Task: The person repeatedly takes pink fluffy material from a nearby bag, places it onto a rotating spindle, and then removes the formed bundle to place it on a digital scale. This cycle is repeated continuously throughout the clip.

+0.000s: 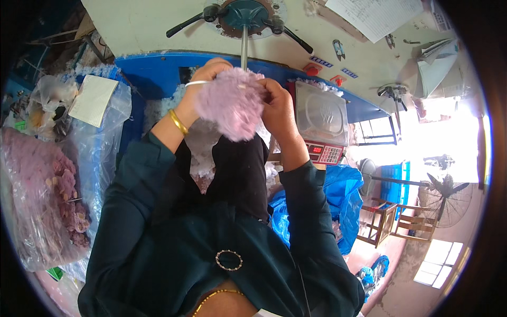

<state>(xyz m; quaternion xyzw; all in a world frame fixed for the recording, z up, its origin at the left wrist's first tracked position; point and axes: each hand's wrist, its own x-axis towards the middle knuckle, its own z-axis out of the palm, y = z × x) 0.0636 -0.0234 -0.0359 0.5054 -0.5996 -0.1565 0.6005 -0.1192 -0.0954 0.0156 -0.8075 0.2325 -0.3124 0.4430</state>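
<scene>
1. The left hand (pixel 207 72) is at 11 o'clock from the centre, back arched and fingers bent, their tips partly hidden.
2. The left wrist (pixel 187 112) is roughly in line with the left forearm (pixel 167 133), which points toward 1 o'clock.
3. The right hand (pixel 277 102), toward 1 o'clock from the centre, has its fingers curled inward, thumb and index finger near each other.
4. The right forearm (pixel 293 151) slants toward between 11 and 12 o'clock.
5. Both elbows are bent; the hands are near each other.

Evidently a workshop, fitted with a machine (pixel 153 26) with a metal tube (pixel 244 48), black handles (pixel 185 25) and red switches (pixel 312 69), strewn with loose white fluff (pixel 203 162), stocked with bagged pink plush (pixel 38 201), equipped with a weighing scale (pixel 322 113) and large fan (pixel 441 199)
</scene>
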